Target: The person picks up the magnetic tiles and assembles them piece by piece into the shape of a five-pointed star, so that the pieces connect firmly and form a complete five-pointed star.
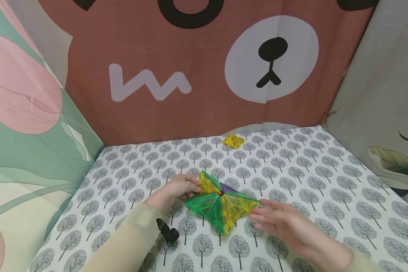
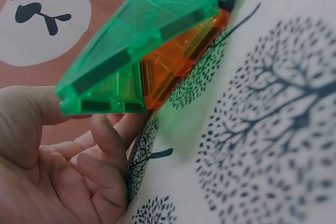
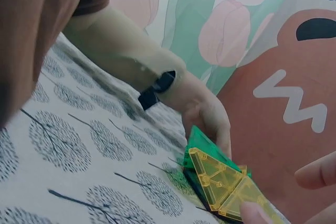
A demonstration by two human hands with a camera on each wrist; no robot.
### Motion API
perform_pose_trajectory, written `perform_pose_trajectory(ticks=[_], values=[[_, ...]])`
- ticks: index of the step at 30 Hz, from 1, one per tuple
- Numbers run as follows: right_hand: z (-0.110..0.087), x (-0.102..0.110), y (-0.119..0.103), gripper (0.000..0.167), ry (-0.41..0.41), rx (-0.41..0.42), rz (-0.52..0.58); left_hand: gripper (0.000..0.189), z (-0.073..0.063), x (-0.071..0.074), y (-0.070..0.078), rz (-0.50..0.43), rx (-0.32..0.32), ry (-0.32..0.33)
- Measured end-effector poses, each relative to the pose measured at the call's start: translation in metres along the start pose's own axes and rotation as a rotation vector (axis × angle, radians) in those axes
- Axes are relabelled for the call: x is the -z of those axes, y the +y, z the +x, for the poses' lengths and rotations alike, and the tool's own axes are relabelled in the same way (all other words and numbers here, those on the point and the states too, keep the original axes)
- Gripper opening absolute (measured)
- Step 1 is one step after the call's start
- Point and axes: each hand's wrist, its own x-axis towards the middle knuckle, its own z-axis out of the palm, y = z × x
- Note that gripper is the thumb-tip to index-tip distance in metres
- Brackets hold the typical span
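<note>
A star-shaped build of translucent magnetic tiles (image 1: 236, 206) stands on the tablecloth, with green, yellow and purple triangles meeting at a raised centre. An orange tile (image 2: 176, 59) shows beneath the green ones in the left wrist view. My left hand (image 1: 178, 187) holds the build at its left side, thumb at a corner and the other fingers curled below. At the right corner, my right hand (image 1: 285, 221) has its fingers extended, fingertips right at the yellow tile's edge. The right wrist view shows its thumb overlapping a yellow tile (image 3: 218, 179).
A separate yellow tile piece (image 1: 234, 141) lies at the back of the table. The white tablecloth (image 1: 122, 204) has a tree print. Fabric with a bear pattern (image 1: 149, 121) hangs behind, and printed curtains enclose both sides. A black strap part (image 1: 168, 231) hangs from my left wrist.
</note>
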Motion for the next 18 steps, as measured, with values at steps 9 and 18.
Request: perform_pose_trajectory(ticks=[9, 18], values=[[0.019, 0.012, -0.009, 0.078, 0.044, 0.043, -0.057, 0.031, -0.021, 0.0, -0.007, -0.143, -0.006, -0.113], [0.031, 0.019, -0.014, 0.076, 0.055, 0.069, -0.045, 0.058, -0.046, -0.003, -0.014, -0.298, -0.051, -0.168]])
